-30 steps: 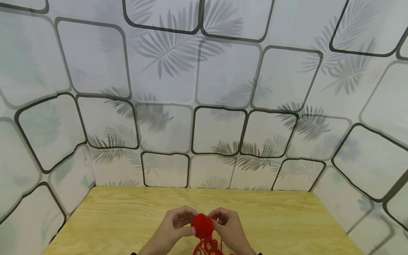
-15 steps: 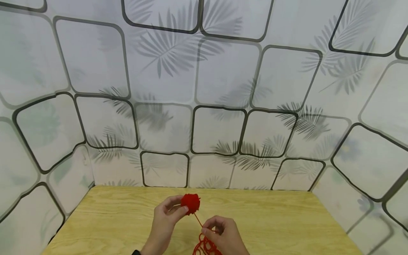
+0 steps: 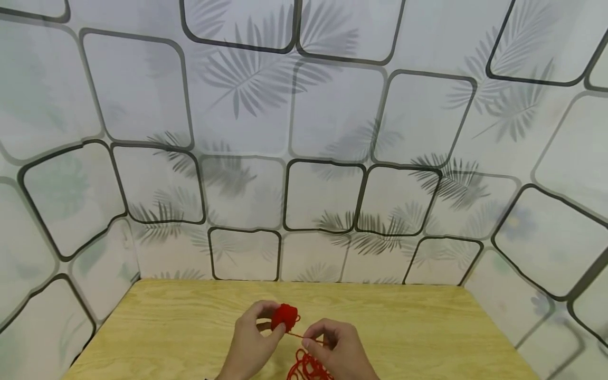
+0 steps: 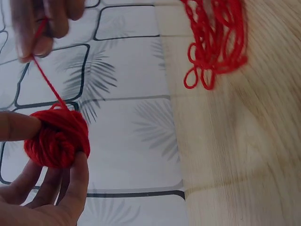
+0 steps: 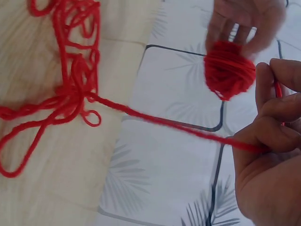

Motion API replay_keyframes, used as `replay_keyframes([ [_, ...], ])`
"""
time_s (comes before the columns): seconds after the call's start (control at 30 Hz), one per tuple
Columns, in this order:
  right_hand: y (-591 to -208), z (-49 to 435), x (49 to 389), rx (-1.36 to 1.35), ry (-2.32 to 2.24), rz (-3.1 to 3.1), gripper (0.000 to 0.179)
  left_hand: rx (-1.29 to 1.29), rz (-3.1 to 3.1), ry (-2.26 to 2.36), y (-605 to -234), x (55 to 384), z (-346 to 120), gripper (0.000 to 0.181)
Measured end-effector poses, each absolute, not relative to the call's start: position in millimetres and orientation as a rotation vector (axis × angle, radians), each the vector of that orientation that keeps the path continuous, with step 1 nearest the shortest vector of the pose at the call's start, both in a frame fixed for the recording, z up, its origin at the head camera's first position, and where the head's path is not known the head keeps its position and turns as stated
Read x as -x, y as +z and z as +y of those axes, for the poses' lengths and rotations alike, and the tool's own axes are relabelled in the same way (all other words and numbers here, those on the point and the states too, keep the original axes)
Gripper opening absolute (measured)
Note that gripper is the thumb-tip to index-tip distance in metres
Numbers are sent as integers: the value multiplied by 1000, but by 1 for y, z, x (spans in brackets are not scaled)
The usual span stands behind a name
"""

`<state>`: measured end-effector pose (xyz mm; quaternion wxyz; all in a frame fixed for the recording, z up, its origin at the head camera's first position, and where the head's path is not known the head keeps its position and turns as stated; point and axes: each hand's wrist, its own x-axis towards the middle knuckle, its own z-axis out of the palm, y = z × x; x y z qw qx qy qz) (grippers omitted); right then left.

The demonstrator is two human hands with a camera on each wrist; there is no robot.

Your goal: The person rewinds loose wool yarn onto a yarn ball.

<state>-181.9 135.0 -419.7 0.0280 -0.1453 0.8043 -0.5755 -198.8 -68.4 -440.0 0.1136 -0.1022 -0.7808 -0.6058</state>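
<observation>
A small ball of red yarn (image 3: pixel 284 316) is held by my left hand (image 3: pixel 254 338), thumb on one side and fingers on the other. In the left wrist view the wound strands of the yarn ball (image 4: pixel 59 139) show, with a strand running up from it. My right hand (image 3: pixel 339 345) pinches that strand, a short taut length from the ball. From the right hand (image 5: pixel 270 150) the strand runs back to a loose heap of red yarn (image 5: pixel 77 80) on the table. In the head view the loose heap (image 3: pixel 307 368) lies between the hands at the bottom edge.
The wooden table (image 3: pixel 190 316) has a light yellow grain. Behind it and at both sides hangs a pale curtain (image 3: pixel 332 121) with dark rounded squares and leaf prints, meeting the table's back edge.
One second ago both hands were at the ball. The right hand has since drawn away rightward with the strand. The left hand moved the ball up and left, then slightly down.
</observation>
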Motion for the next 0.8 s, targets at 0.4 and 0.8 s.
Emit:
replay_keyframes([
  [0.4, -401, 144, 187, 550, -1856, 2528, 10, 701, -2560, -1841, -438, 195, -76, 22],
  [0.8, -407, 151, 201, 504, -1950, 2549, 5, 1084, -2372, -2492, -433, 191, -89, 29],
])
